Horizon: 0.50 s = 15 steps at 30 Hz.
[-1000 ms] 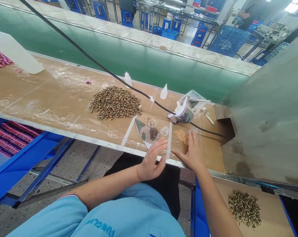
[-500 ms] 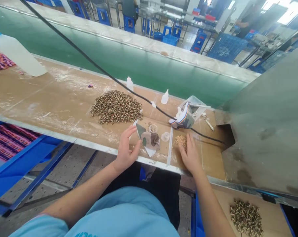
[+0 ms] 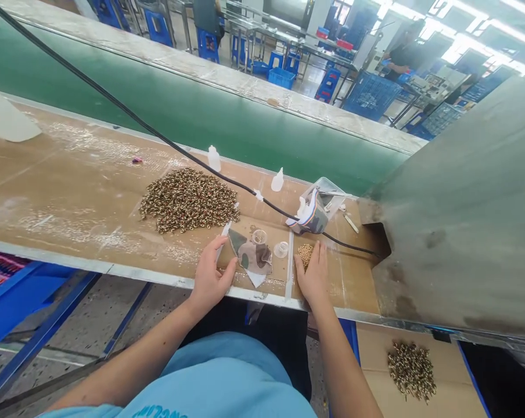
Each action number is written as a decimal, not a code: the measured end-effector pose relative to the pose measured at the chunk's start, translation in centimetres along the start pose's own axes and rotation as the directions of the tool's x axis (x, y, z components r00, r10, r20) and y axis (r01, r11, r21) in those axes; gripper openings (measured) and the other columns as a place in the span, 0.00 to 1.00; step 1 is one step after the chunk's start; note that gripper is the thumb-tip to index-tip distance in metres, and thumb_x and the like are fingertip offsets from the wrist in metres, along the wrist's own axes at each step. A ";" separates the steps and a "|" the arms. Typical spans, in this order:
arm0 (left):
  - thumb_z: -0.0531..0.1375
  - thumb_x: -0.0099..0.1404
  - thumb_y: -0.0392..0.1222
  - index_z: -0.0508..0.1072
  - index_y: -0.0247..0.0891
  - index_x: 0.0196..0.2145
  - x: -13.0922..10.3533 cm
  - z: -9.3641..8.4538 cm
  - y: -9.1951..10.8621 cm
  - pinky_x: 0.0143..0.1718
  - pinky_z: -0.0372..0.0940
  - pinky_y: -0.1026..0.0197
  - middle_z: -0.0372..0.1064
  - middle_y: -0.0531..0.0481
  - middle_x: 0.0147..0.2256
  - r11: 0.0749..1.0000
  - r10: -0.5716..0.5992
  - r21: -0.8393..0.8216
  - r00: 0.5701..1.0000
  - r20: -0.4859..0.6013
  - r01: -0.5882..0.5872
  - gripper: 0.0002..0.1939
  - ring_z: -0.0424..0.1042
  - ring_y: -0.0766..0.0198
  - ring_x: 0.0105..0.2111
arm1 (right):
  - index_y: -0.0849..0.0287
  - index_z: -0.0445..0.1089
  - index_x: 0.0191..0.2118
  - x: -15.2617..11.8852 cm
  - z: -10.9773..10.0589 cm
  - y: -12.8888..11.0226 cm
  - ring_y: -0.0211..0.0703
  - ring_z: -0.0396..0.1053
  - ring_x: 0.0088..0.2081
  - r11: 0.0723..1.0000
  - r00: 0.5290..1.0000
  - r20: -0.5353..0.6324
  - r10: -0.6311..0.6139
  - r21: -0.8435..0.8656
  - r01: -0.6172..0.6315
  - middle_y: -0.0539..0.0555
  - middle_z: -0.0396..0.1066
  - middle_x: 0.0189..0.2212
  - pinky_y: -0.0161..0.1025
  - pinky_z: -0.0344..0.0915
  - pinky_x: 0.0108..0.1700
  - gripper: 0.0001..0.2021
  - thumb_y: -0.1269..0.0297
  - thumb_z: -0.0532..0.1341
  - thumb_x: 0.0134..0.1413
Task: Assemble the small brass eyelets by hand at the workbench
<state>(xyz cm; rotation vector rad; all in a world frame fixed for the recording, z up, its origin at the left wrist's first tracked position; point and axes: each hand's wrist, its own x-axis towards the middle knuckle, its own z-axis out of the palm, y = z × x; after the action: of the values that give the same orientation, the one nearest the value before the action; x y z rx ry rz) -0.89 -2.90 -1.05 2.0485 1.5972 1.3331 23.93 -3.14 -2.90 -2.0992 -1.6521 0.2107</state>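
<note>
My left hand (image 3: 212, 273) is open at the left edge of a camouflage cloth (image 3: 252, 255), thumb and fingers apart; its fingertips are close to or touching a white edge there. A small round clear cup (image 3: 259, 237) stands behind the cloth, and a clear lid-like piece (image 3: 281, 249) lies to its right. My right hand (image 3: 313, 276) is open on the table, thumb and fingers either side of a small pile of tan beads (image 3: 305, 253). Left of the cup lies a large heap of small brown-and-gold pieces (image 3: 188, 200).
Two small white bottles (image 3: 214, 158) (image 3: 277, 180) stand at the back edge. A black cable (image 3: 171, 141) crosses above the table to a clear tub (image 3: 327, 188) with a camouflage bundle (image 3: 312, 215). A metal housing (image 3: 454, 232) bounds the right side. Another heap (image 3: 413, 370) lies lower right.
The view has shifted, moving the scene left in the picture. Both hands stay at about the same places on the table; the bead pile looks a little more gathered beside my right hand.
</note>
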 end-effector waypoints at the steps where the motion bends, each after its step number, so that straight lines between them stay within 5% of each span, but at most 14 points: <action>1: 0.55 0.62 0.38 0.59 0.36 0.52 0.0 0.0 0.0 0.53 0.62 0.50 0.64 0.39 0.49 1.000 0.007 -0.008 1.000 -0.002 -0.007 0.21 0.64 0.54 0.53 | 0.71 0.43 0.64 0.1 -0.1 0.0 0.54 0.39 0.65 1.000 1.000 0.002 -0.014 0.011 0.014 0.69 0.42 0.64 0.56 0.42 0.63 0.40 0.41 0.42 0.57; 8: 0.55 0.62 0.39 0.59 0.37 0.52 -0.4 0.1 -0.9 0.54 0.61 0.48 0.65 0.40 0.50 0.995 0.027 -0.096 1.000 0.010 -0.026 0.20 0.64 0.54 0.54 | 0.70 0.41 0.65 -1.9 -0.2 0.4 0.51 0.34 0.66 0.994 0.998 -0.040 -0.043 -0.101 0.039 0.66 0.41 0.65 0.56 0.41 0.63 0.38 0.44 0.39 0.59; 15: 0.55 0.62 0.37 0.59 0.38 0.53 -0.6 0.2 -1.5 0.54 0.61 0.46 0.65 0.40 0.50 0.978 0.111 -0.181 0.992 0.056 -0.099 0.21 0.62 0.53 0.55 | 0.67 0.44 0.65 -1.9 -0.1 -0.7 0.48 0.40 0.66 0.953 0.991 0.087 -0.102 -0.278 0.123 0.63 0.44 0.65 0.54 0.42 0.63 0.34 0.47 0.38 0.60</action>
<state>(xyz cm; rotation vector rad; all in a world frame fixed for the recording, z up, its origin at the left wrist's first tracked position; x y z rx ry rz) -1.69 -2.79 -2.42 2.0694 1.3080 1.3740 22.87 -4.87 -2.81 -2.2140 -1.9369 0.0122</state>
